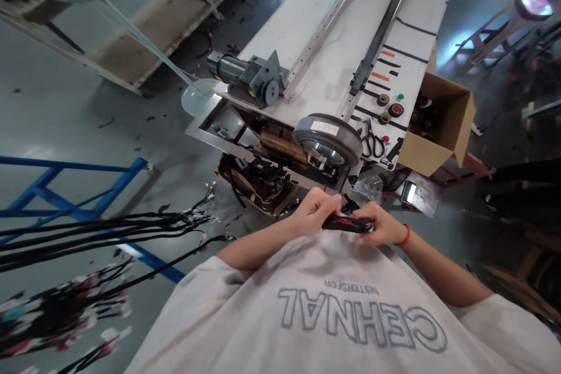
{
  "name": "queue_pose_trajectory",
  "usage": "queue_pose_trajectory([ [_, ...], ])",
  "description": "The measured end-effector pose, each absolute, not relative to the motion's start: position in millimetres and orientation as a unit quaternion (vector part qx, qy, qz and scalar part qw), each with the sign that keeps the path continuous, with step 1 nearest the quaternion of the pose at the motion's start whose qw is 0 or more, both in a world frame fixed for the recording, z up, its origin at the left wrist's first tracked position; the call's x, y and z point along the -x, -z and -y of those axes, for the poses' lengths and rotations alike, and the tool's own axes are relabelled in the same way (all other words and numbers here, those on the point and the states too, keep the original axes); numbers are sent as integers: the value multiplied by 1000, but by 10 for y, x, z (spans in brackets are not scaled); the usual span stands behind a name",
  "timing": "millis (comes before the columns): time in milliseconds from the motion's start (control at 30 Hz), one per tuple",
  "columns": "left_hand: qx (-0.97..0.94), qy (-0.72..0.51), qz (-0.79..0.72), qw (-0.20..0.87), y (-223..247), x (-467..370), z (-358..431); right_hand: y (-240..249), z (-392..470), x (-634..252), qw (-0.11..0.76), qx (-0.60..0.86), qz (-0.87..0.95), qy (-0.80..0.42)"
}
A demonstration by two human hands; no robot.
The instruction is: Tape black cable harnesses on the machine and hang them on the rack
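Close to my shirt front, a black wire bundle (349, 223) with some coloured strands runs between my two hands. My left hand (316, 210) is closed round its left end, thumb on top. My right hand (376, 224), below a red wristband, grips the other end with curled fingers. Just beyond the hands stands a round grey wheel-like machine part (328, 140) at the near end of the white workbench (307, 26). Black-handled scissors (372, 143) lie to the right of that part.
A motor (239, 75) sits on the bench's left corner. An open cardboard box (432, 149) stands at its right side. Black cable bundles (105, 234) and a blue frame (74, 187) are at the left. A stool (508, 26) stands at the upper right.
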State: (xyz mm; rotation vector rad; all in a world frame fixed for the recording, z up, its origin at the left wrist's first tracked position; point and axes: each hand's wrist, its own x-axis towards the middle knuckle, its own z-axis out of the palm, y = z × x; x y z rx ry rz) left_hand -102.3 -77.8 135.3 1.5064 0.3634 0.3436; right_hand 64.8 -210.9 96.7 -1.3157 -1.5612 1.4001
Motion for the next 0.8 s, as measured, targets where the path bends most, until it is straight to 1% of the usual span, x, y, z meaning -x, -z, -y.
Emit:
queue_pose_trajectory([
  [100,-675,-111,-169,709,-1371,1331,441,-647,2221,-989,166,599,627,-469],
  [133,-689,-75,-171,701,-1363,1436,317,-591,2264,-1069,118,639,620,-440],
  [200,-714,54,-171,676,-1347,1590,103,-623,2329,-1153,23,698,601,-388],
  [267,-708,187,-158,663,-1354,1615,-5,-855,2329,-1136,-52,720,603,-339],
  [300,-705,225,-141,658,-1365,1574,-8,-1026,2299,-1099,-82,720,613,-314],
  [367,-716,243,-96,647,-1391,1415,73,-1409,2197,-999,-126,713,637,-263],
  [433,-718,238,-63,651,-1417,1227,214,-1751,2085,-895,-151,708,653,-223],
  [500,-684,245,-53,685,-1453,1086,343,-1981,2011,-810,-157,704,664,-199],
  [567,-651,256,-42,714,-1515,1019,427,-2081,1990,-753,-145,695,677,-194],
  [667,-695,209,-17,687,-1639,998,492,-2050,2018,-701,-102,690,686,-209],
  [733,-751,133,-1,646,-1680,976,534,-1972,2044,-653,-28,694,682,-228],
  [800,-778,45,23,627,-1638,927,593,-1887,2060,-577,94,681,675,-267],
])
